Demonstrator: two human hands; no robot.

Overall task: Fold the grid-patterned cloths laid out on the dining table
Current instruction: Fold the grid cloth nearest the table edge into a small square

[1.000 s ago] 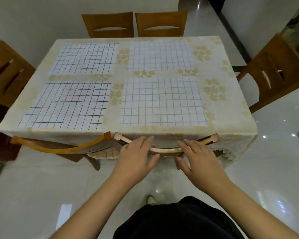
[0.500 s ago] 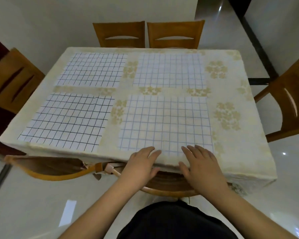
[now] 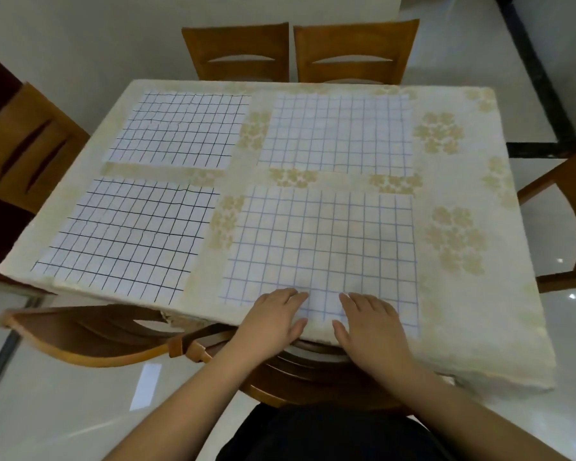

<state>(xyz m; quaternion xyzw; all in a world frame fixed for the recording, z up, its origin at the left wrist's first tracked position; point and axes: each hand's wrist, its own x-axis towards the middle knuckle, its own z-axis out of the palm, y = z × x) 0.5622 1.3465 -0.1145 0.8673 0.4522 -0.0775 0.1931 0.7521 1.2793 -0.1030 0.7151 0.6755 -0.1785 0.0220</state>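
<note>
At the near edge of the dining table (image 3: 473, 327), both hands lie flat on the near right cloth (image 3: 323, 241), a white square with a pale blue grid. The left hand (image 3: 273, 319) has its fingers straight and close together, pointing far and slightly right, with the fingertips on the cloth's near border and the thumb spread toward the right. The right hand (image 3: 371, 322) mirrors it just beside, fingers extended and relaxed, palm down on the same border, thumb angled toward the left hand. Neither hand grips or pinches anything; a narrow strip of cloth shows between them. Both forearms reach up from the near bottom of the view, converging toward the table edge.

Three more grid cloths lie spread flat: near left cloth (image 3: 127, 237) with dark lines, far left cloth (image 3: 180, 129), and far right cloth (image 3: 338, 133). All four rest apart on a cream floral tablecloth (image 3: 456, 237). Wooden chairs (image 3: 236, 49) stand around the table.
</note>
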